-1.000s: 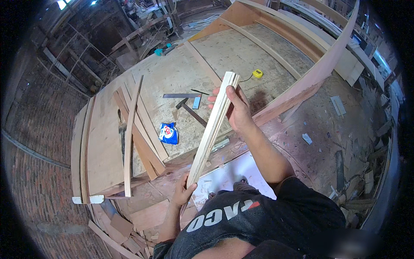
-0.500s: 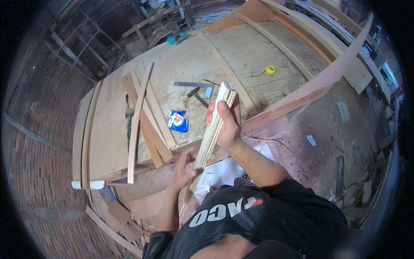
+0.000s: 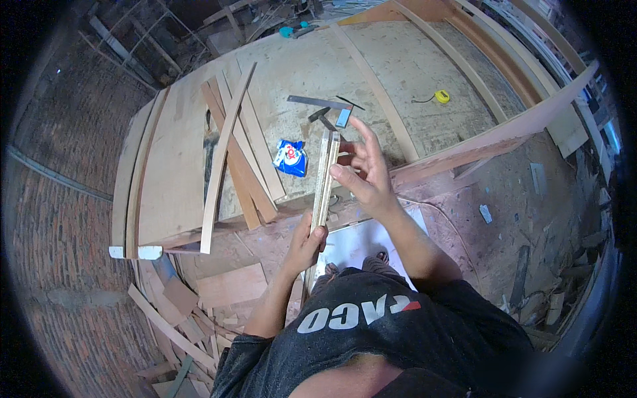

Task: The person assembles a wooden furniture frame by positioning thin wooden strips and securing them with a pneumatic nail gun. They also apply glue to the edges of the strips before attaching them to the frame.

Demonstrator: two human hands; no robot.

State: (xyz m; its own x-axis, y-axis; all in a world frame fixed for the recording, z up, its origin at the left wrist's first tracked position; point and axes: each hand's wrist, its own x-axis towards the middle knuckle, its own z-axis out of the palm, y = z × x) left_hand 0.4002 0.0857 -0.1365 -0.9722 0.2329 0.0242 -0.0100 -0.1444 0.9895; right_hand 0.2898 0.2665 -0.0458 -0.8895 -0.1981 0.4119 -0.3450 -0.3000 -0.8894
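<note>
Long narrow wooden strips, lying face to face as a bundle, stand edge-on before me, their far end over the front of the worktable. Around the lower part of the bundle my left hand is closed. Near its far end my right hand has its fingers spread, the thumb at the side of the strips and the index finger stretched out. Just beyond the far end lie a hammer and a try square with a blue handle. A blue and white packet rests to the left of the strips.
Several loose wooden slats lie crossed on the left of the worktable. A yellow tape measure sits at the right. Wood offcuts cover the floor at lower left, and a brick wall rises at the left.
My right hand has loosened its grip and spread its fingers. My left hand has closed around the lower part of the strips, which have turned edge-on. The view has shifted.
</note>
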